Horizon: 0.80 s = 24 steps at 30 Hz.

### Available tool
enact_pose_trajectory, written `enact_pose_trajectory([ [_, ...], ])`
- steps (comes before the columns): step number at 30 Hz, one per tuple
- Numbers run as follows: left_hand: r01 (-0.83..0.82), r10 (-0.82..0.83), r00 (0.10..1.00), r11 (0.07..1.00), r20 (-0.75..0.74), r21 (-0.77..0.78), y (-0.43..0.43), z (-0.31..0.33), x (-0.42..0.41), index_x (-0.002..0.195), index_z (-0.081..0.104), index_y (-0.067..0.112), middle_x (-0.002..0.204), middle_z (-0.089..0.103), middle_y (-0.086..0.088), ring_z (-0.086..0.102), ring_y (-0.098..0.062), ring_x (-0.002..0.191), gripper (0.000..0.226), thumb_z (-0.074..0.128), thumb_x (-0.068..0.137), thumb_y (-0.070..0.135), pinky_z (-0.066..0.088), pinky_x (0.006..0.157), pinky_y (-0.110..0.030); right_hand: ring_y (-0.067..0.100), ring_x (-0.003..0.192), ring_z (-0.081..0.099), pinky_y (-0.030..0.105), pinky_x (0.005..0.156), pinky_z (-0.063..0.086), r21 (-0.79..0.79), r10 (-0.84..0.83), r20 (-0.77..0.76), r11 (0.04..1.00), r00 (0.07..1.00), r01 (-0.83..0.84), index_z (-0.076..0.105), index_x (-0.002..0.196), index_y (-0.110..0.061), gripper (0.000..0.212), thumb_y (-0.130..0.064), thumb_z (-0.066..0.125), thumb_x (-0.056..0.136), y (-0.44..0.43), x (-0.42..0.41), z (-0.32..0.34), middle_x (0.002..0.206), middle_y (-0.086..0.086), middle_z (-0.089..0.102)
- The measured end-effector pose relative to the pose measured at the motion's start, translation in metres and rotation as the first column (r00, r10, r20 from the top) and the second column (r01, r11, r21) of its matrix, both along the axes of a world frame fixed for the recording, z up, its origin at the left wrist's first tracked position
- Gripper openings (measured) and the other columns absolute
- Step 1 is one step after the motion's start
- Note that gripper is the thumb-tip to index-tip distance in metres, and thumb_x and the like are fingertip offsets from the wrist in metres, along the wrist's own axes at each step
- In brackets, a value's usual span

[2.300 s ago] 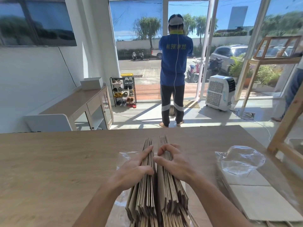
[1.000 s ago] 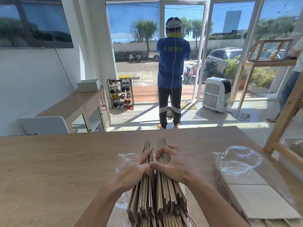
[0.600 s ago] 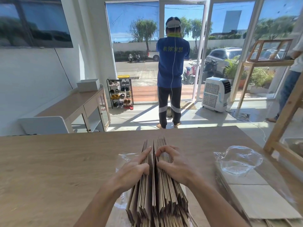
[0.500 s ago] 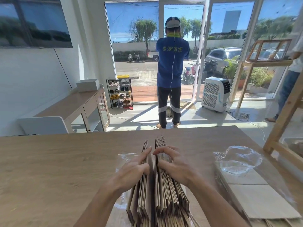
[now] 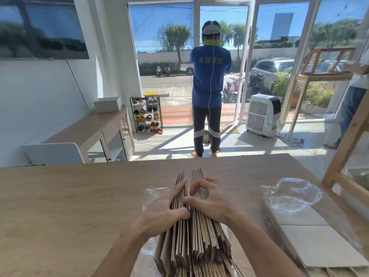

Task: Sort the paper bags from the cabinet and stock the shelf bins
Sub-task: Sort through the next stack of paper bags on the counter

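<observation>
The only legible writing is a yellow-green line across the back of the blue shirt [image 5: 210,82] on the person [image 5: 207,124] standing at top centre of the frame, reading roughly "NYK SPORT DAY 2013" (first word unsure).

brown paper bags [image 5: 196,234], flat, stacked on edge, parted mid-stack

The stack of paper bags [image 5: 199,242] stands on the table [image 5: 60,206], with a wrapped pack [image 5: 309,238] lying to its right.
</observation>
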<state>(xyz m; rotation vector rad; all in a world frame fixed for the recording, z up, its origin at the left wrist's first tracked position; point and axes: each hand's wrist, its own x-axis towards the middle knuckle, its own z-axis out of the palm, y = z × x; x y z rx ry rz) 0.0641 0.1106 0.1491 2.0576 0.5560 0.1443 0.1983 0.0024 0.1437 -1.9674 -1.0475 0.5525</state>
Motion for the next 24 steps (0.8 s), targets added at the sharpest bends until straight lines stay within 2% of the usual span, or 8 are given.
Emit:
enact_pose_trajectory([
  [4, 0.006, -0.006, 1.0, 1.0, 0.002, 0.011, -0.001, 0.0, -0.001, 0.149, 0.019, 0.047, 0.153, 0.027, 0.013, 0.024, 0.002, 0.124, 0.083, 0.066, 0.084, 0.025, 0.024, 0.101, -0.019, 0.007, 0.106, 0.039, 0.018, 0.085, 0.025, 0.011, -0.003, 0.0, 1.0, 1.0, 0.003, 0.055, 0.081, -0.032, 0.015, -0.032, 0.07, 0.081, 0.002, -0.001, 0.0, 0.122, -0.008, 0.036],
  [6, -0.001, 0.001, 1.0, 1.0, 0.013, -0.012, 0.0, 0.0, -0.001, 0.149, 0.021, 0.048, 0.153, 0.027, 0.015, 0.025, 0.002, 0.125, 0.083, 0.067, 0.082, 0.029, 0.023, 0.102, -0.02, 0.007, 0.107, 0.041, 0.018, 0.078, 0.031, 0.025, -0.001, -0.006, 1.0, 1.0, 0.001, 0.055, 0.08, -0.034, 0.015, -0.03, 0.068, 0.082, 0.003, 0.0, -0.002, 0.123, -0.007, 0.038],
  [9, -0.008, 0.008, 1.0, 0.998, 0.013, -0.067, 0.001, -0.001, 0.0, 0.146, 0.025, 0.051, 0.155, 0.025, 0.016, 0.023, 0.001, 0.132, 0.085, 0.059, 0.069, 0.037, 0.021, 0.107, -0.024, 0.002, 0.1, 0.043, 0.011, 0.072, 0.031, 0.042, 0.003, 0.007, 0.999, 1.0, -0.003, 0.054, 0.079, -0.039, 0.015, -0.031, 0.067, 0.082, 0.005, 0.001, -0.006, 0.126, -0.007, 0.041],
  [11, -0.015, 0.017, 1.0, 0.995, 0.015, -0.101, 0.003, -0.001, 0.001, 0.146, 0.027, 0.051, 0.156, 0.026, 0.015, 0.022, -0.002, 0.137, 0.088, 0.055, 0.064, 0.034, 0.021, 0.111, -0.027, -0.003, 0.097, 0.043, 0.008, 0.074, 0.031, 0.054, 0.006, 0.006, 0.999, 1.0, -0.006, 0.054, 0.077, -0.041, 0.016, -0.032, 0.067, 0.081, 0.005, 0.002, -0.009, 0.125, -0.007, 0.042],
  [13, -0.017, 0.019, 1.0, 0.993, 0.017, -0.118, 0.002, -0.001, 0.0, 0.146, 0.028, 0.05, 0.155, 0.027, 0.015, 0.023, -0.003, 0.139, 0.088, 0.054, 0.064, 0.031, 0.021, 0.114, -0.029, -0.005, 0.097, 0.044, 0.013, 0.077, 0.033, 0.058, 0.008, -0.004, 0.998, 1.0, -0.007, 0.055, 0.079, -0.04, 0.015, -0.031, 0.066, 0.081, 0.005, 0.002, -0.01, 0.125, -0.008, 0.042],
  [15, -0.019, 0.022, 0.999, 0.992, 0.023, -0.124, 0.001, -0.001, 0.0, 0.147, 0.028, 0.048, 0.152, 0.028, 0.017, 0.023, -0.001, 0.135, 0.089, 0.053, 0.064, 0.03, 0.02, 0.111, -0.026, 0.001, 0.104, 0.043, 0.02, 0.085, 0.032, 0.063, 0.01, -0.006, 0.998, 1.0, -0.01, 0.055, 0.083, -0.04, 0.016, -0.028, 0.065, 0.082, 0.004, 0.003, -0.01, 0.125, -0.008, 0.042],
  [20, -0.022, 0.031, 0.998, 0.988, 0.055, -0.15, 0.001, 0.0, 0.0, 0.147, 0.031, 0.044, 0.152, 0.028, 0.019, 0.022, 0.003, 0.133, 0.085, 0.047, 0.065, 0.03, 0.018, 0.107, -0.022, 0.004, 0.115, 0.038, 0.019, 0.09, 0.029, 0.115, 0.033, -0.033, 0.993, 0.999, -0.029, 0.057, 0.097, -0.044, 0.03, -0.017, 0.061, 0.085, 0.0, 0.003, -0.008, 0.127, -0.008, 0.044],
  [24, -0.045, 0.052, 0.997, 0.992, 0.051, -0.12, 0.003, -0.001, 0.002, 0.147, 0.032, 0.042, 0.155, 0.028, 0.014, 0.023, 0.002, 0.133, 0.074, 0.045, 0.077, 0.023, 0.017, 0.109, -0.021, 0.006, 0.119, 0.041, 0.019, 0.093, 0.03, 0.102, 0.026, -0.048, 0.995, 0.999, -0.021, 0.064, 0.086, -0.044, 0.027, -0.017, 0.061, 0.084, 0.001, 0.004, -0.009, 0.127, -0.006, 0.045],
])
